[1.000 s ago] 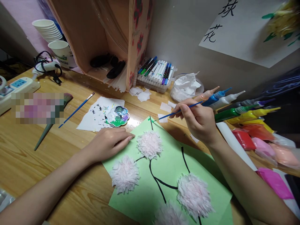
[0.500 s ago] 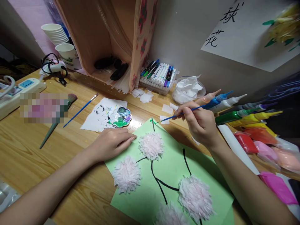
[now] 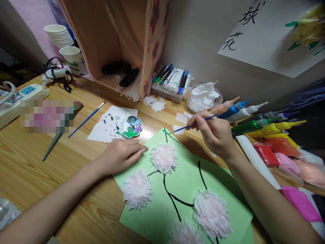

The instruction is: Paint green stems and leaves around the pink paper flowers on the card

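Note:
My right hand (image 3: 212,134) pinches a thin blue paintbrush (image 3: 195,122), its tip at the far corner of the green paper (image 3: 182,183). Fresh green paint (image 3: 168,133) marks the paper beside a short black stem line. My left hand (image 3: 124,154) lies with fingers stretched out on the paper's left edge, holding nothing. Several pale pink ruffled paper flowers (image 3: 164,157) are on the sheet, joined by black painted stems (image 3: 175,198). Beyond my left hand, a flower-shaped paint palette (image 3: 130,126) with green, purple and grey paint sits on a stained white paper (image 3: 103,127).
Another blue brush (image 3: 87,118) and a large brush (image 3: 54,145) lie at left. A marker box (image 3: 172,81) and a tub of white paper scraps (image 3: 204,96) stand at the back. Paint bottles (image 3: 254,124) and coloured clay packs (image 3: 289,162) line the right.
My right hand has shifted slightly, drawing the brush tip a little to the right, and the green stroke looks longer. My left hand stays in place.

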`<action>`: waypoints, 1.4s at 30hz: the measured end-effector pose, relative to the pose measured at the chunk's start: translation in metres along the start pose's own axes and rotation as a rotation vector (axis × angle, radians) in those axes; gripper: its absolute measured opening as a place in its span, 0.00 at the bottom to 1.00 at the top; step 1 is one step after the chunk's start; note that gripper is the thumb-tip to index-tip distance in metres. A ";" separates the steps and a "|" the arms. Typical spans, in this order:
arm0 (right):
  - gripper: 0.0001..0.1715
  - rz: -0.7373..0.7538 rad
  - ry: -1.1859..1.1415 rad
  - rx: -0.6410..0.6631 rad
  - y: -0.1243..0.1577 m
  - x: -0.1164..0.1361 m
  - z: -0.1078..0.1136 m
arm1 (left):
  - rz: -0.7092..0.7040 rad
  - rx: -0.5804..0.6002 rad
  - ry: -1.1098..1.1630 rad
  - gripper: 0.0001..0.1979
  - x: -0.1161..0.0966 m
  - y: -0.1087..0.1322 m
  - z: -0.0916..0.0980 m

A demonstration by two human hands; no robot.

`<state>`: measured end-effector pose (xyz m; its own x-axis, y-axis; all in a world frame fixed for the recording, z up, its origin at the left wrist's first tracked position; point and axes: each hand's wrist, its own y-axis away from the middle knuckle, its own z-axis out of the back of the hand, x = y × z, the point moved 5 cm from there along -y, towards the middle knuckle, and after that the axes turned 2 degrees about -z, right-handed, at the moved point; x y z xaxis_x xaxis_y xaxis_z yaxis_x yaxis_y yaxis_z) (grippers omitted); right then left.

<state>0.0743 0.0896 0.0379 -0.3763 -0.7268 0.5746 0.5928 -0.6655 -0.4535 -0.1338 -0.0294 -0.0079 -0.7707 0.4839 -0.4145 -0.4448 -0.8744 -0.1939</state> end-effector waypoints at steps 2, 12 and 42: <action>0.18 -0.006 -0.010 -0.021 0.000 0.000 0.001 | 0.000 0.002 -0.008 0.15 0.001 0.000 0.000; 0.16 -0.038 -0.126 -0.142 0.002 0.003 0.012 | 0.115 -0.077 0.054 0.14 0.008 0.004 0.010; 0.11 0.047 -0.193 0.234 -0.031 0.053 -0.047 | 0.941 -0.281 0.081 0.17 0.073 0.029 0.036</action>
<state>0.0020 0.0636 0.0502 -0.2159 -0.6951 0.6858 0.7627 -0.5586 -0.3260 -0.2192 -0.0178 -0.0122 -0.7166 -0.4084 -0.5655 0.4670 -0.8831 0.0459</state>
